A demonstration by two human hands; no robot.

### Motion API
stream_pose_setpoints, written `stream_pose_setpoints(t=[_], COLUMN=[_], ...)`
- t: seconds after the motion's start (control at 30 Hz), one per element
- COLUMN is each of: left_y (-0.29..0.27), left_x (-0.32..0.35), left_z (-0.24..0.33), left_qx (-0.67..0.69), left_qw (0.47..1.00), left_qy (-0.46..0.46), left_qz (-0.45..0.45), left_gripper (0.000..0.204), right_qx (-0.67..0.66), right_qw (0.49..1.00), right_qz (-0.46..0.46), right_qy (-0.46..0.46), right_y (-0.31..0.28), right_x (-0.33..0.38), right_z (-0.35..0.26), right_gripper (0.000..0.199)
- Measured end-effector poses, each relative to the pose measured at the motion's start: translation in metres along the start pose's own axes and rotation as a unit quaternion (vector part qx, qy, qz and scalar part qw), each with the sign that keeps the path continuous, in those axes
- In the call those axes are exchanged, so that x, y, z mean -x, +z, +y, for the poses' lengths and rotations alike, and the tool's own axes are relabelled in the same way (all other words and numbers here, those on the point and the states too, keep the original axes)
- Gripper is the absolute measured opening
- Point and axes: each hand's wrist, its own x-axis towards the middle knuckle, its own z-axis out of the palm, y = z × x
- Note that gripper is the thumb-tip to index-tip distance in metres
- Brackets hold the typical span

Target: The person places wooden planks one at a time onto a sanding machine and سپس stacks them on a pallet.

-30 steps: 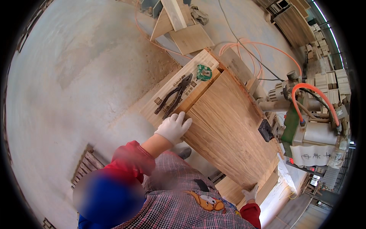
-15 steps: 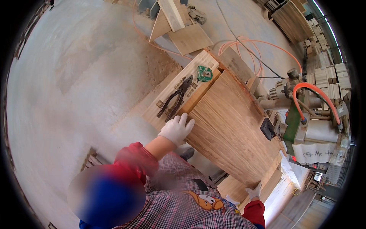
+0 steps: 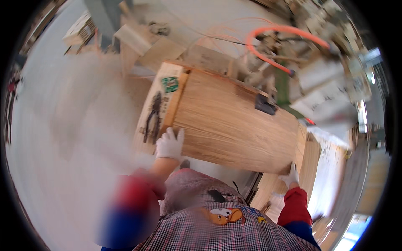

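Left hand (image 3: pixel 169 144): gloved, flat on panel's (image 3: pixel 234 125) near left corner | right hand (image 3: pixel 290 175): gloved, gripping near right corner; hands wide apart | panel lies on worktop (image 3: pixel 146 121) beside pliers (image 3: pixel 153 117); seemingly mid-positioning, machine (image 3: pixel 318 79) beyond

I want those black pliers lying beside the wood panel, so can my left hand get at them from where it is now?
Probably yes. The left hand rests on the near left corner of the wood panel, and the pliers lie just beyond it on the side board, uncovered, with nothing between.
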Motion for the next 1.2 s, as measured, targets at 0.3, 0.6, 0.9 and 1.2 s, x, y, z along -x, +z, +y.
stream_pose_setpoints(t=[0.3,0.6,0.9,1.2], left_y=[-0.017,-0.014,-0.004,-0.012], left_x=[0.000,-0.004,-0.006,0.000], left_z=[0.020,0.024,0.018,0.024], left_qx=[-0.123,-0.182,-0.145,-0.153], left_qw=[0.991,0.981,0.988,0.987], left_qy=[0.001,-0.018,-0.020,-0.007], left_qz=[-0.044,-0.062,-0.042,-0.037], left_gripper=[0.100,0.116,0.112,0.116], right_qx=[0.090,0.060,0.045,0.037], right_qw=[0.996,0.998,0.998,0.999], right_qz=[0.026,0.030,0.035,0.032], right_qy=[0.002,0.004,0.011,0.016], right_y=[-0.011,-0.019,-0.021,-0.020], right_x=[0.007,0.014,0.016,0.014], right_z=[-0.010,-0.007,-0.006,-0.006], right_gripper=[0.108,0.107,0.105,0.107])
